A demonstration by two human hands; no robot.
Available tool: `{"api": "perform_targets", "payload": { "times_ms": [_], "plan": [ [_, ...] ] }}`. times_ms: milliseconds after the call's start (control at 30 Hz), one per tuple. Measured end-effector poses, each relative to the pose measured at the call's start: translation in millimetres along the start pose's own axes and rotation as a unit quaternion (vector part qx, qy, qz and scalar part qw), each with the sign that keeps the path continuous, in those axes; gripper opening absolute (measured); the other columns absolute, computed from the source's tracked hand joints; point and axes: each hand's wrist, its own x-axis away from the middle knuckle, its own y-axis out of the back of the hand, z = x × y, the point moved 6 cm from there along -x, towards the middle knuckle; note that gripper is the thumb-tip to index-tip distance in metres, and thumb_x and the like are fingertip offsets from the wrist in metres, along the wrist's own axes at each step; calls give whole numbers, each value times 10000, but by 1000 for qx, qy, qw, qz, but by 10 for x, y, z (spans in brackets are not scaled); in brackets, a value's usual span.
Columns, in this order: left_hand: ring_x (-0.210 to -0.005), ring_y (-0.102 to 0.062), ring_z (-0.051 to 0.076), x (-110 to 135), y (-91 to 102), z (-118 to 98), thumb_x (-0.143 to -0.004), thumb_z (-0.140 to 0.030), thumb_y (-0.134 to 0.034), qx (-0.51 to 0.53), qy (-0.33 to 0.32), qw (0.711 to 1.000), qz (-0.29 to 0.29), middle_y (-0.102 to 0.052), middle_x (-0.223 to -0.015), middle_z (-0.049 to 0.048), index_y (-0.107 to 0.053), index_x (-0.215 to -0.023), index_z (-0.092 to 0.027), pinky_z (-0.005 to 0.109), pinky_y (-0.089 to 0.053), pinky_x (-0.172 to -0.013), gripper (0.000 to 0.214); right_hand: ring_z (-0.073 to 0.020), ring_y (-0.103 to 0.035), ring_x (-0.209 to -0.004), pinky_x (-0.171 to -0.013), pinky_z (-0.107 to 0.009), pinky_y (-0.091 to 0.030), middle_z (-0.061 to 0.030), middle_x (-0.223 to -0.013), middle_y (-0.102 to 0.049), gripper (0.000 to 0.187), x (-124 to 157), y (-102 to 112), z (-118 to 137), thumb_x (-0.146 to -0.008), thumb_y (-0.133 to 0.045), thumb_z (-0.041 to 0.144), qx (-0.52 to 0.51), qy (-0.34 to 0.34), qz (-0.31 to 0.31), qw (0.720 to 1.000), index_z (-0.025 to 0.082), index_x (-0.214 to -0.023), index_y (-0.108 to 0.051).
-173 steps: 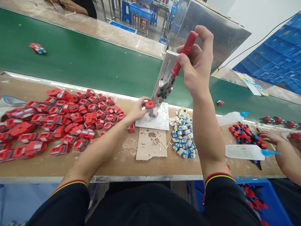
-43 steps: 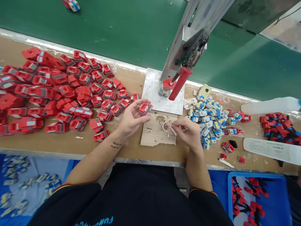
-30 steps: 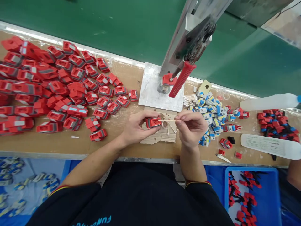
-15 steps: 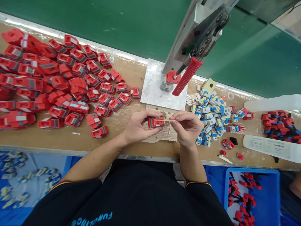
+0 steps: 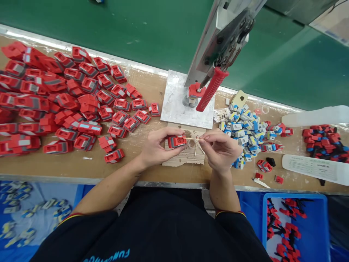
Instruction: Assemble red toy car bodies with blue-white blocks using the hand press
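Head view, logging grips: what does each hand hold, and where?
Left hand pinches a small red plastic part by its sides; right hand holds a thin wooden stick by its end.

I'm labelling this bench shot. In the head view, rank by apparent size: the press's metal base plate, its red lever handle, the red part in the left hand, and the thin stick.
1. metal base plate
2. red lever handle, though it sits nearer the camera
3. red part, in the left hand
4. thin stick, pinched by the right hand

- left hand [image 5: 158, 147] pinches red part [image 5: 176, 141] over cardboard scrap [image 5: 183, 160]
- right hand [image 5: 222, 150] holds thin stick [image 5: 193, 139], tip touching part
- red-handled press [image 5: 211, 89] just behind
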Motion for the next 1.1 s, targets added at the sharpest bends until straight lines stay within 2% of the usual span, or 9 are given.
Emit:
{"api": "perform_targets", "payload": {
  "times_ms": [167,300,400,500,633,733,833,933,1100],
  "plan": [
    [-1008,-839,220,-3,23,-6,-855,-263,-882,-21,-15,1000,-9,-861,-1100,99,-787,-1128,-202,336,-688,-940,296,-184,-738,-618,-542,-340,-565,0,-716,-791,113,-11,19,10,-933,-801,236,5,12,5,1000,279,-856,-731],
    [-1020,-835,218,0,48,5,-851,-238,-882,-19,-15,1000,-11,-858,-1122,103,-786,-1139,-198,329,-683,-939,306,-167,-735,-607,-552,-311,-558,13,-688,-772,115,-59,237,-12,-923,-823,230,-31,39,-6,999,268,-864,-731],
    [-1031,-830,236,-3,72,47,-858,-272,-879,-29,8,1000,-10,-853,-1134,115,-787,-1120,-194,366,-686,-953,289,-162,-731,-608,-555,-297,-552,1,-713,-791,122,-68,260,-92,-927,-800,190,15,28,103,994,256,-842,-742],
    [-1047,-820,238,-18,91,79,-870,-290,-863,-46,17,999,-13,-848,-1143,102,-787,-1128,-207,387,-682,-971,281,-157,-741,-657,-606,-279,-560,-9,-765,-816,118,-6,136,-223,-942,-762,166,81,10,231,970,250,-860,-765],
    [-1090,-787,230,-54,117,76,-869,-273,-861,-88,-1,996,-30,-815,-1191,77,-810,-1113,-242,397,-666,-987,252,-157,-752,-713,-651,-264,-552,-14,-789,-823,149,47,32,-323,-960,-729,154,116,6,287,951,247,-852,-773],
    [-1029,-770,213,-72,120,73,-867,-282,-864,-114,1,993,-32,-795,-1125,57,-822,-1102,-255,379,-671,-922,241,-153,-738,-680,-625,-270,-549,-9,-774,-813,136,18,100,-312,-947,-763,174,78,-20,261,962,249,-833,-767],
    [-976,-763,195,-73,87,49,-880,-281,-861,-118,0,993,-14,-789,-1090,46,-821,-1111,-254,361,-670,-896,235,-163,-728,-627,-563,-292,-546,-4,-725,-790,144,-41,235,-245,-918,-825,232,-3,-35,147,988,255,-799,-746],
    [-978,-769,191,-60,43,-7,-890,-264,-869,-120,-22,993,2,-794,-1105,50,-818,-1128,-258,345,-665,-900,243,-168,-725,-601,-544,-302,-558,4,-680,-767,194,-37,253,-185,-908,-858,319,-72,-32,30,996,262,-776,-728],
    [-988,-781,206,-42,11,-42,-908,-296,-870,-128,-32,991,12,-802,-1116,68,-813,-1142,-259,358,-669,-902,243,-171,-733,-615,-523,-289,-543,-7,-711,-782,155,25,7,-135,-905,-857,288,-116,-38,42,992,260,-822,-730]
  ]
}}
